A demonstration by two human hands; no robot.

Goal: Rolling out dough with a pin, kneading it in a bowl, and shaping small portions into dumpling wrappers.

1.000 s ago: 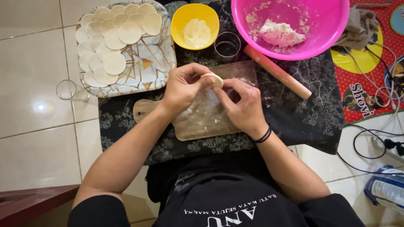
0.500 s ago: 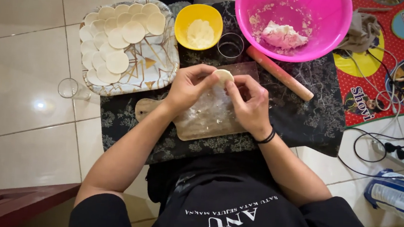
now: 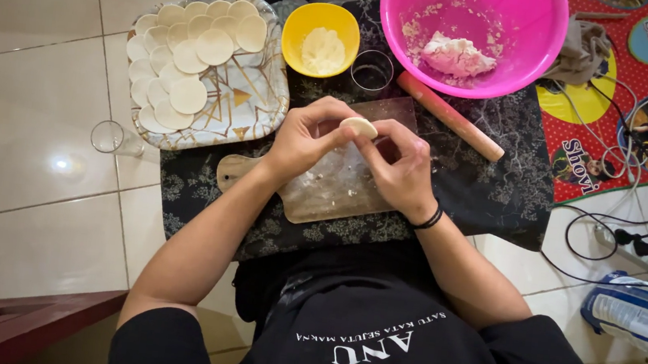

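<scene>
Now both hands are pinching the small pale round dough piece (image 3: 361, 126) higher above the floured wooden cutting board (image 3: 339, 188) than a second ago: left hand (image 3: 306, 138) and right hand (image 3: 400, 170) fingertips closing on its edge (shaping seems underway).

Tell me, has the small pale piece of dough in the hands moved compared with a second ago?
Yes, slightly. The small pale piece of dough, pinched between the left hand and right hand, has edged right and a little lower, judged against the yellow bowl and wooden cutting board.
</scene>
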